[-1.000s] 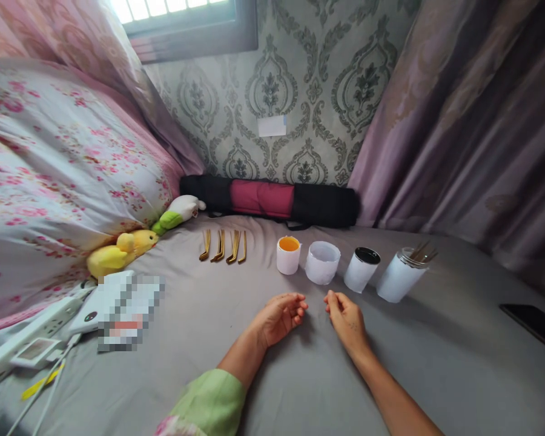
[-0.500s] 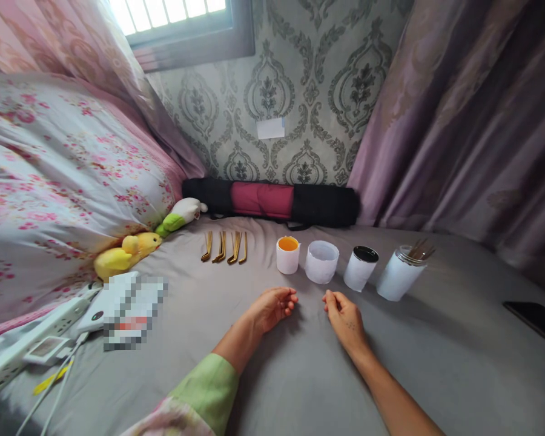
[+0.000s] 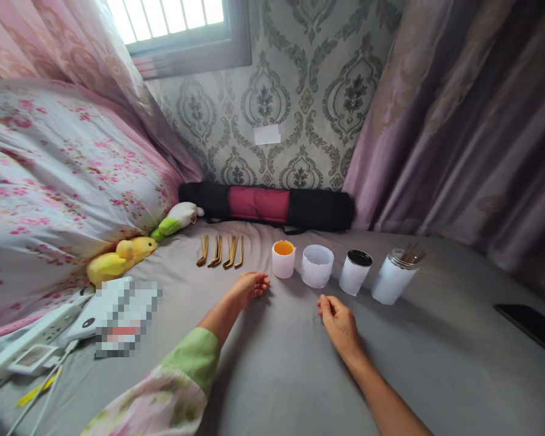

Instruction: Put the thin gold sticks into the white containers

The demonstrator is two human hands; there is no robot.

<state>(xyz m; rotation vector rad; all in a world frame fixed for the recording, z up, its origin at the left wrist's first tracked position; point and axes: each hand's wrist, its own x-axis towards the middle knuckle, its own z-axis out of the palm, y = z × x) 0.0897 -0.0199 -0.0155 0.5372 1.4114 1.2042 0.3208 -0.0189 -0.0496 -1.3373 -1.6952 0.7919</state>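
My left hand (image 3: pixel 251 287) hovers over the grey sheet, fingers loosely curled and holding nothing visible. It is closest to the white-wrapped cup with an orange inside (image 3: pixel 283 260) and the golden bent metal straws (image 3: pixel 229 253), which lie in several small bunches. My right hand (image 3: pixel 339 321) is closed, thumb against the curled fingers, with nothing seen in it. Just beyond it stand a whitish tub (image 3: pixel 317 267) and a white-wrapped can with a dark top (image 3: pixel 355 274). At the row's right end, a white-wrapped glass jar (image 3: pixel 393 280) holds several thin brownish sticks.
A black and maroon roll bag (image 3: pixel 258 204) lies along the wall. On the left are a yellow plush duck (image 3: pixel 122 257), a white and green plush toy (image 3: pixel 177 219), a power strip (image 3: pixel 27 345) and cables. A dark phone (image 3: pixel 531 327) lies far right.
My left hand has moved left and slightly forward, away from the right hand, toward the golden straws. The right hand stays low before the containers. The view has shifted slightly.
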